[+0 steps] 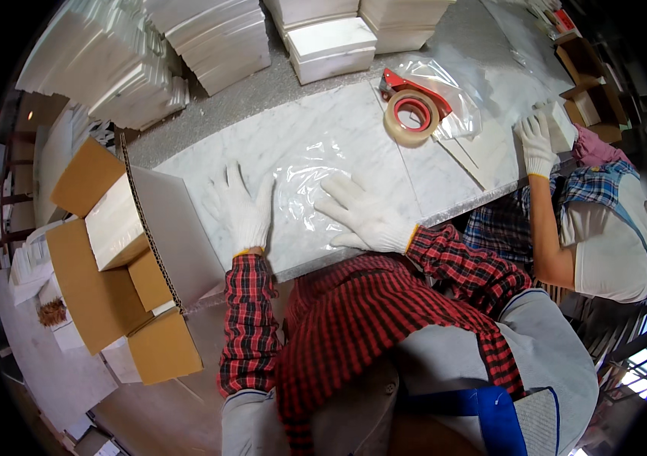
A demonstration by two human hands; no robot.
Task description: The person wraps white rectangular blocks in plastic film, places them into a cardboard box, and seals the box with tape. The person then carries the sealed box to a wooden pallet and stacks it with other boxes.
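Both my hands wear white knitted gloves and lie on a pale grey-veined marble surface (209, 152). My left hand (247, 207) is open, fingers spread, beside the left edge of a clear plastic bag (304, 178). Flat and open, my right hand (369, 216) rests over the right part of that bag, fingers pointing left. Glare streaks the creased plastic between the two hands. Beyond my right hand, a red tape dispenser with a roll of clear tape (408, 118) sits at the far right of the slab.
An open cardboard box (179, 228) with a wrapped white block (116, 220) inside stands at left. Stacks of white tiles (213, 42) line the back. More clear plastic bags (456, 99) lie by the dispenser. At right, a co-worker's gloved hand (536, 144) touches a white block (559, 125).
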